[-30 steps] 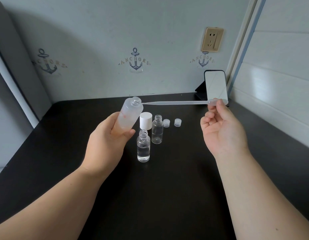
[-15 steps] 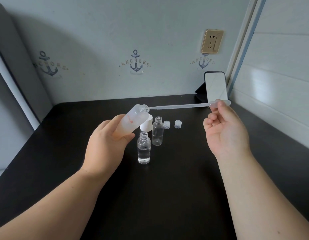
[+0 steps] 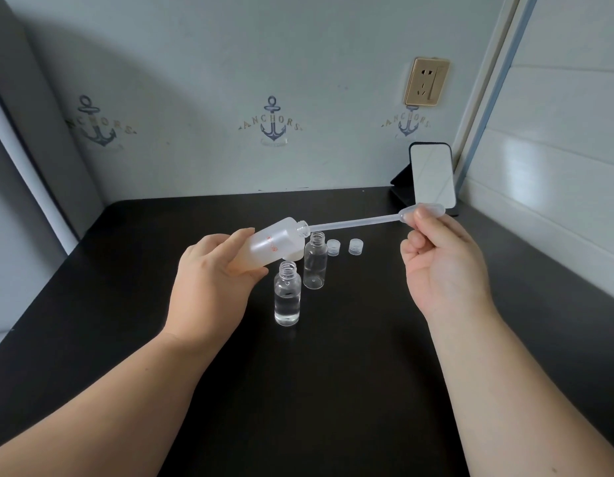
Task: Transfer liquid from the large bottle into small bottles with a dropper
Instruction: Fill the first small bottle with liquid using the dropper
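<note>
My left hand [image 3: 212, 287] grips the large frosted bottle [image 3: 276, 244], tilted steeply with its open mouth pointing right. A long clear dropper [image 3: 353, 223] lies nearly level, its tip inside that mouth. My right hand [image 3: 443, 266] pinches the dropper's bulb between thumb and fingers. Below the large bottle stand two small clear bottles with open necks: the near one [image 3: 287, 297] holds liquid to about half, the far one [image 3: 314, 266] looks empty.
Two small ribbed caps [image 3: 333, 247] [image 3: 355, 246] lie behind the small bottles; a white cap [image 3: 295, 256] is mostly hidden behind the large bottle. A phone [image 3: 433, 175] leans on a stand at the back right of the black table [image 3: 298, 390]. Walls close the back and right.
My left hand has tipped the large bottle further down to the right and lowered it. The dropper's tip has gone into its mouth, following it down.
</note>
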